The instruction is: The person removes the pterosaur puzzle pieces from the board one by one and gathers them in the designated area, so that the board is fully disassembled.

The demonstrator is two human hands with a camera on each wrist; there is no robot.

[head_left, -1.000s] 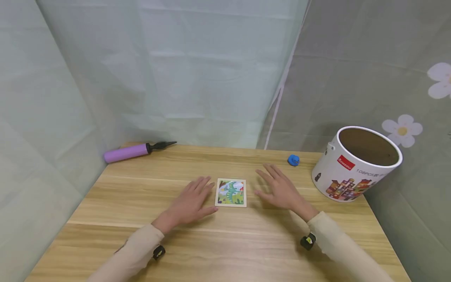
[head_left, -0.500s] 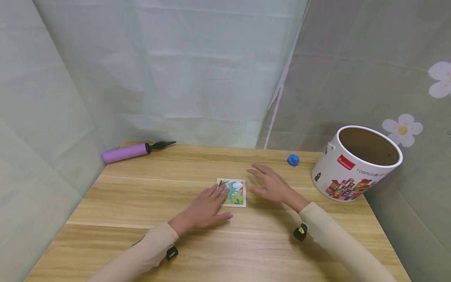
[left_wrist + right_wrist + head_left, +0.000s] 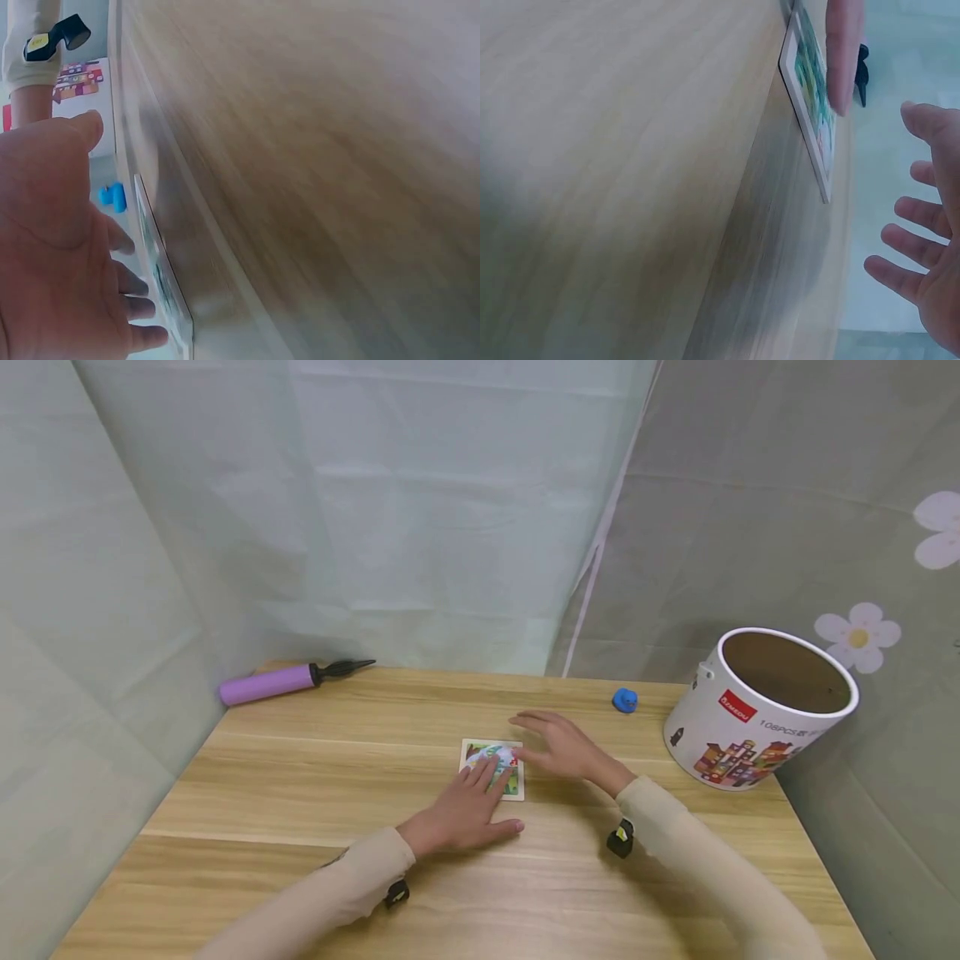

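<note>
A small square picture puzzle board [image 3: 517, 787] with a green dinosaur and a pale rim lies flat on the wooden table. Over its lower left part is my left hand [image 3: 467, 810], fingers spread and fairly straight, hiding some of the picture. In the left wrist view the fingers [image 3: 139, 307] appear just above the board [image 3: 166, 277], and contact is hard to tell. My right hand [image 3: 562, 746] hovers at the board's right side, its thumb near the upper right corner. The right wrist view shows that hand [image 3: 937, 232] with fingers apart, holding nothing.
A white bucket [image 3: 705, 727] with printed building blocks stands at the table's right. Behind my right hand sits a small blue duck-like toy [image 3: 625, 700]. A purple hand pump [image 3: 270, 685] with a black nozzle lies at the back left. Cloth curtains [image 3: 420, 527] border the table.
My left hand has moved right, from beside the board to over it. My right hand has shifted left, nearer the board's right edge. The board has stayed in place.
</note>
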